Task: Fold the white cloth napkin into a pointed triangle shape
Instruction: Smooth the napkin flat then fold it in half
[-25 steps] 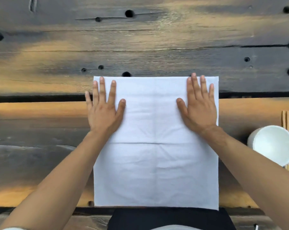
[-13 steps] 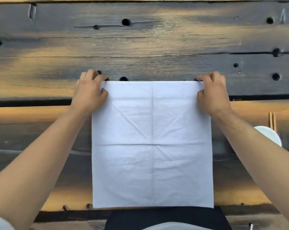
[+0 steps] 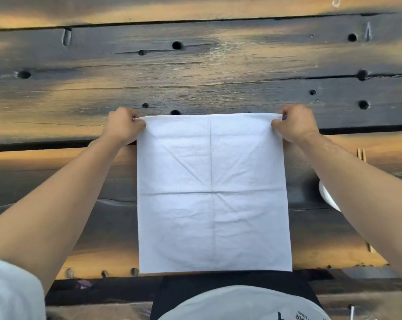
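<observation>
A white cloth napkin (image 3: 212, 204) lies spread as a square on the dark wooden table, with crease lines crossing its middle. Its near edge reaches the table's front edge. My left hand (image 3: 124, 125) pinches the far left corner, fingers curled around the cloth. My right hand (image 3: 295, 124) pinches the far right corner the same way. The far edge between the hands is lifted slightly and rolls toward me.
The table (image 3: 195, 72) is made of rough dark planks with holes and gaps. A white bowl (image 3: 328, 196) sits at the right, partly hidden by my right forearm, with wooden chopsticks (image 3: 361, 154) beside it.
Both hands went from lying flat on the napkin to gripping its two far corners. The far edge has since lifted a little off the table.
</observation>
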